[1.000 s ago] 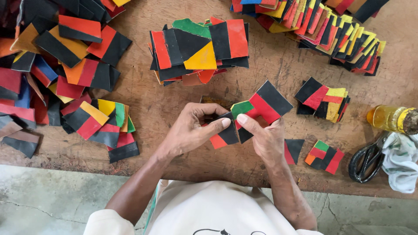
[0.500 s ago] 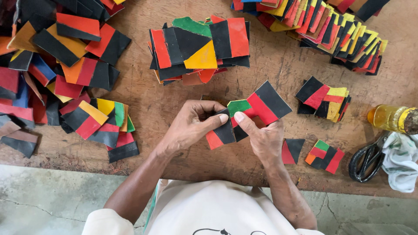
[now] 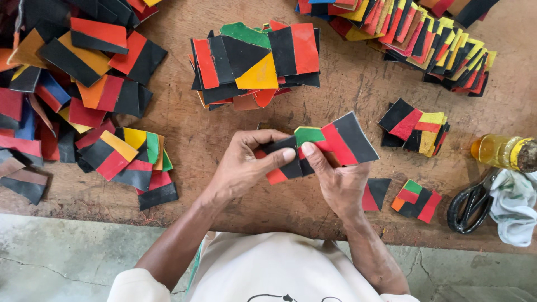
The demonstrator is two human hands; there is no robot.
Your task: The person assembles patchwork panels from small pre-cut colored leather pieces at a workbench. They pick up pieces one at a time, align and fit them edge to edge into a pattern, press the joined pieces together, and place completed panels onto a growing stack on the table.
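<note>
While both hands work at the middle of the table, the scene reads near to far as follows, every place given from the held patchwork strip.

Near edge: the wooden table (image 3: 184, 134) ends just below the strip, toward the person; past that edge lies a grey concrete floor (image 3: 56, 263).
Left hand: the left hand (image 3: 243, 168) is closed on the strip's left end, thumb on top, fingers curled under.
Right hand: the right hand (image 3: 335, 182) pinches the strip near its middle, thumb pressed beside the left thumb.
Held thing: the patchwork strip (image 3: 330, 142) of black, red and green pieces is raised just over the table and slants up to the right.
Open room: bare wood shows just under and ahead of the strip, up to the central stack.
Right of strip, near: a black and red piece (image 3: 373, 193), then a small multicolour patch (image 3: 417, 198).
Far right: black scissors (image 3: 472, 204), a white cloth (image 3: 512, 207) and a yellow bottle (image 3: 498, 151) lying on its side by the table's right end.
Left of strip: a small pile (image 3: 137, 162), then a sprawling heap (image 3: 67, 72).
Beyond strip: a central stack (image 3: 254, 59); right of it a small stack (image 3: 417, 126), and farthest a fanned row (image 3: 430, 36).
</note>
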